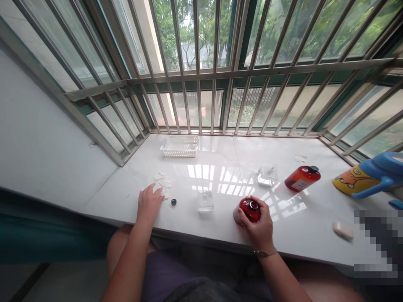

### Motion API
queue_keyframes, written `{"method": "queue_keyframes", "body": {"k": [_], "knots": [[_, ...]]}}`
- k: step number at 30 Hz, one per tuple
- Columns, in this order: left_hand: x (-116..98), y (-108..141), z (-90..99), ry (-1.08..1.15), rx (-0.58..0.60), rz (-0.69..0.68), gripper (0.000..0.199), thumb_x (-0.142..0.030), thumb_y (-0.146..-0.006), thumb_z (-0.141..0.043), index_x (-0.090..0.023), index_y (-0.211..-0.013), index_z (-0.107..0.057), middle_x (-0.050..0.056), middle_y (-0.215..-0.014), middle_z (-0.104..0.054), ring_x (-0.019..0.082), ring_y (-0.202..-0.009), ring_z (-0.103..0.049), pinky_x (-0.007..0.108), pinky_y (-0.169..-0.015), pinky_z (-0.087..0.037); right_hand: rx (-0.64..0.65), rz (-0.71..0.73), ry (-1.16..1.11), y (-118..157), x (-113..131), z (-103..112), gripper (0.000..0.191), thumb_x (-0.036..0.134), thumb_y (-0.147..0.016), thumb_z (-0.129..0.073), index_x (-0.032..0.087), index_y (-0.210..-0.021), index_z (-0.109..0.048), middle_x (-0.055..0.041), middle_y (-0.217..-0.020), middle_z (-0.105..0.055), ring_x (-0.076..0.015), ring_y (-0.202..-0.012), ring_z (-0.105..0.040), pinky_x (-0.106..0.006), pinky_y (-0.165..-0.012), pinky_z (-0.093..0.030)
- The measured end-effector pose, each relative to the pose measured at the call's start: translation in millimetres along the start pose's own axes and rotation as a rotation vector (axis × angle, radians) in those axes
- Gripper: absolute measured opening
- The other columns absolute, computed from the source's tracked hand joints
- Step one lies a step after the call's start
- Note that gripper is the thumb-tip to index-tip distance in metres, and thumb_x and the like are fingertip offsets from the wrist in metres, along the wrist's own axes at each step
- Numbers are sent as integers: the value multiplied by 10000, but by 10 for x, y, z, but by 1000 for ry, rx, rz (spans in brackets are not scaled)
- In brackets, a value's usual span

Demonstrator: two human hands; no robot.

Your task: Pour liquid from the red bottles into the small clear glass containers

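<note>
My right hand (260, 222) is wrapped round an uncapped red bottle (248, 210), which stands on the white counter near its front edge. Its dark round mouth faces up toward me. On the left, my left hand (150, 204) rests with fingers apart on the counter, fingertips beside some thin white pieces (163, 180). A small black cap (174, 202) lies just right of those fingers. Between my hands stands a clear square glass bottle (205, 201). Farther back and to the right is another clear glass bottle (267, 175).
A second red bottle (302, 178) with a black cap sits at right, near a blue and yellow watering can (362, 178). A white basket (179, 147) is by the barred window. A pale soap-like bar (343, 230) lies at the front right of the counter (116, 197).
</note>
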State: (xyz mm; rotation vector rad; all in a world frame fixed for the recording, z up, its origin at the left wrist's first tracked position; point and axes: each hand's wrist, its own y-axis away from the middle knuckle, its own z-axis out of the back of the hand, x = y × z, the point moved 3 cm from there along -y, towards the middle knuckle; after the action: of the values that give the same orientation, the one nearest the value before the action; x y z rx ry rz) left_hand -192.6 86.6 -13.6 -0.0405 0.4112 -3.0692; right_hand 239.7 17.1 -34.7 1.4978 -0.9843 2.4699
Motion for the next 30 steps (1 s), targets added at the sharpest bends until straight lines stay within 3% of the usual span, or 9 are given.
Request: {"method": "queue_keyframes", "body": {"k": [8,16,18,21,24,27,30], "knots": [[164,55,-309,56,157,35,589,-451,-1067,-534,-158,-1578,-567,208,-1761,-331,444,-1634,-279,675,-1295,-275,8,3,1,-1,24,5,582,540,-874,-819,233,-1330,-627,-134,-1294,-669,-316,-1122,-693,-534,-990,-609],[51,191,-239,201,-46,9,699,-485,-1040,-566,-108,-1618,-458,257,-1760,-298,470,-1653,-209,728,-1301,-207,10,11,-6,-14,32,1,581,519,-872,-825,232,-1336,-625,-130,-1295,-666,-316,-1133,-689,-538,-1003,-605],[-60,192,-141,279,-126,-62,602,-449,-1038,-595,-125,-1541,-533,253,-1726,-370,458,-1643,-252,717,-1301,-232,11,9,-4,-16,31,-1,578,518,-872,-824,233,-1335,-626,-129,-1295,-665,-317,-1130,-690,-541,-1001,-605],[-322,203,47,422,-244,-195,242,-339,-1066,-571,-187,-1202,-701,198,-1561,-589,384,-1572,-431,657,-1306,-297,10,10,-3,-13,29,-4,576,518,-872,-821,231,-1333,-628,-131,-1295,-665,-318,-1128,-691,-542,-995,-607],[-649,236,218,565,-290,-302,205,-263,-1088,-530,-217,-964,-687,133,-1363,-723,312,-1422,-605,635,-1316,-313,9,9,-8,-4,24,-6,573,513,-874,-820,227,-1332,-628,-134,-1296,-665,-313,-1128,-690,-536,-999,-607],[-967,272,299,713,-221,-362,173,-307,-1080,-582,-232,-1201,-680,134,-1417,-699,300,-1408,-619,612,-1300,-366,12,6,-10,1,17,-4,572,512,-874,-822,229,-1329,-625,-132,-1294,-667,-308,-1127,-692,-522,-988,-614],[-1229,281,258,839,-43,-334,678,-429,-966,-782,-257,-1549,-481,163,-1586,-572,333,-1500,-540,572,-1260,-444,25,10,-9,-20,17,6,573,511,-875,-825,233,-1331,-619,-127,-1297,-668,-302,-1143,-692,-512,-996,-613]]}}
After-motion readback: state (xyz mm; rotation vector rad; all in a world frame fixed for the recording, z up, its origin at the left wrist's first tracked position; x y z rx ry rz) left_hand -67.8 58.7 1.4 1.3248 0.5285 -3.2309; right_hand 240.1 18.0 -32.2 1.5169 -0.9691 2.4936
